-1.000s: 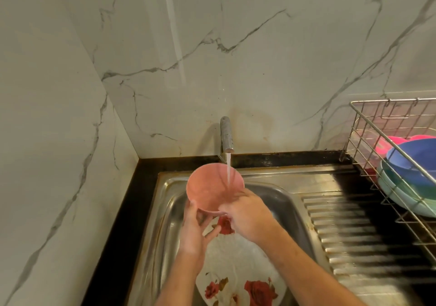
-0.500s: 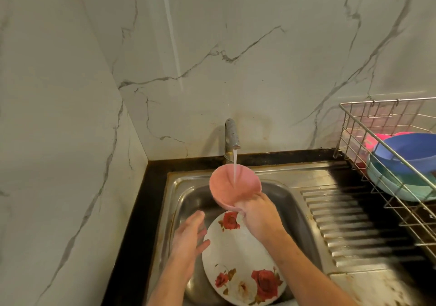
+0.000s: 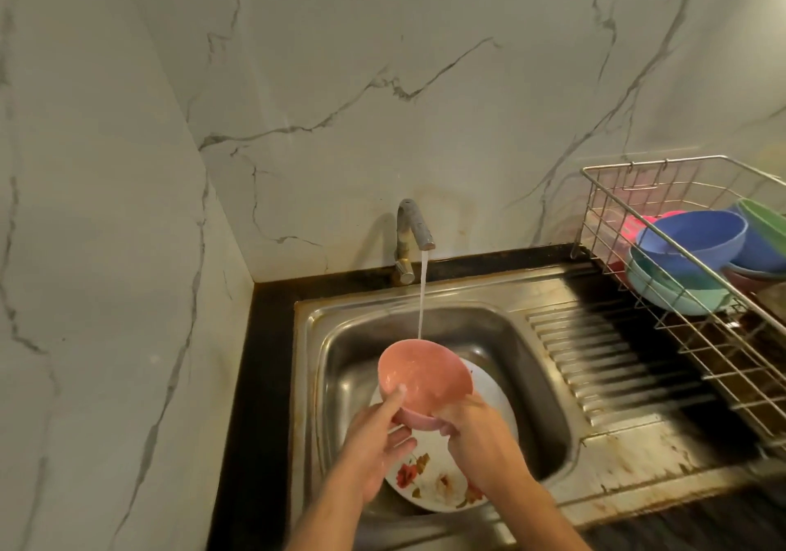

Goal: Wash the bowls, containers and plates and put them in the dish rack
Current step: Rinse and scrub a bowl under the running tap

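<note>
Both hands hold a pink bowl (image 3: 425, 376) over the steel sink (image 3: 340, 338), tilted towards me under the running water. My left hand (image 3: 374, 444) grips its near-left rim with the thumb inside. My right hand (image 3: 476, 431) grips its near-right side from below. Under them a white plate with red flowers (image 3: 429, 482) lies in the basin. The wire dish rack (image 3: 689, 338) at the right holds a blue bowl (image 3: 693, 244), a teal bowl (image 3: 676, 291), a green bowl (image 3: 765, 218) and something pink behind.
The tap (image 3: 414, 227) at the back wall pours a thin stream into the bowl. A ribbed steel drainboard (image 3: 604, 363) lies between the basin and the rack. Marble walls close the left and back sides.
My left hand, free half a second ago, has come back onto the bowl's rim. The bowl has dropped lower from the tap, towards me.
</note>
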